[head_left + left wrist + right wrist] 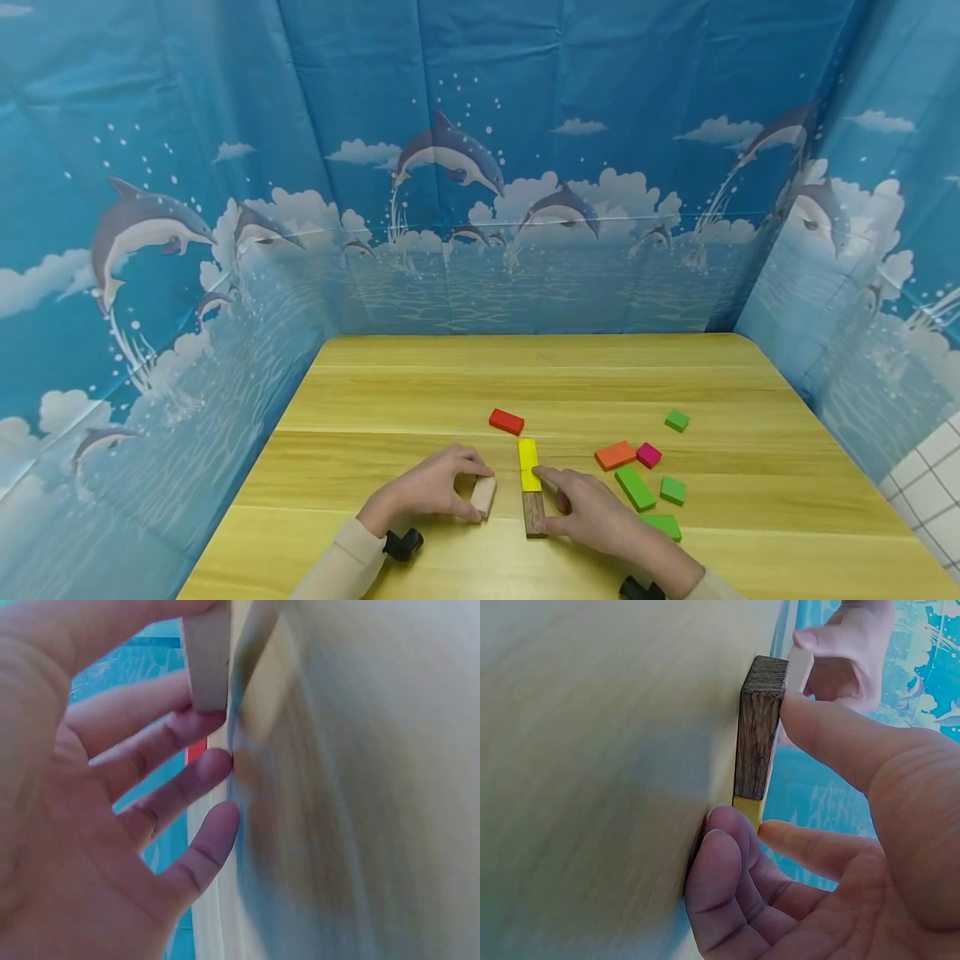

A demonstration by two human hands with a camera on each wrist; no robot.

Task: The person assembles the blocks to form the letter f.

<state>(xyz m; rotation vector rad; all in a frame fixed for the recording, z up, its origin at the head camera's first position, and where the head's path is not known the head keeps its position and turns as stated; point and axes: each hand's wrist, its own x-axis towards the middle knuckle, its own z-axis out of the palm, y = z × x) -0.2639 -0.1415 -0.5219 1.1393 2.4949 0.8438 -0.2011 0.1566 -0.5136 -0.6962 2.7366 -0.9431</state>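
Observation:
A plain pale wooden block (483,495) lies between the thumb and fingers of my left hand (442,485), which pinches it by its ends; in the left wrist view the block (208,664) is at the top and the other fingers are spread. To its right, a yellow block (528,463) and a dark brown wood-grain block (533,513) lie end to end in one line. My right hand (592,507) rests on them: the extended index fingertip touches the yellow block, the thumb touches the brown one (759,742). Its remaining fingers bend against the tabletop.
Beyond the yellow block lies a red block (507,422). Right of my right hand are an orange block (615,456), a magenta block (648,454) and several green blocks (635,488). A dolphin-printed curtain (480,283) borders the wooden table (375,392).

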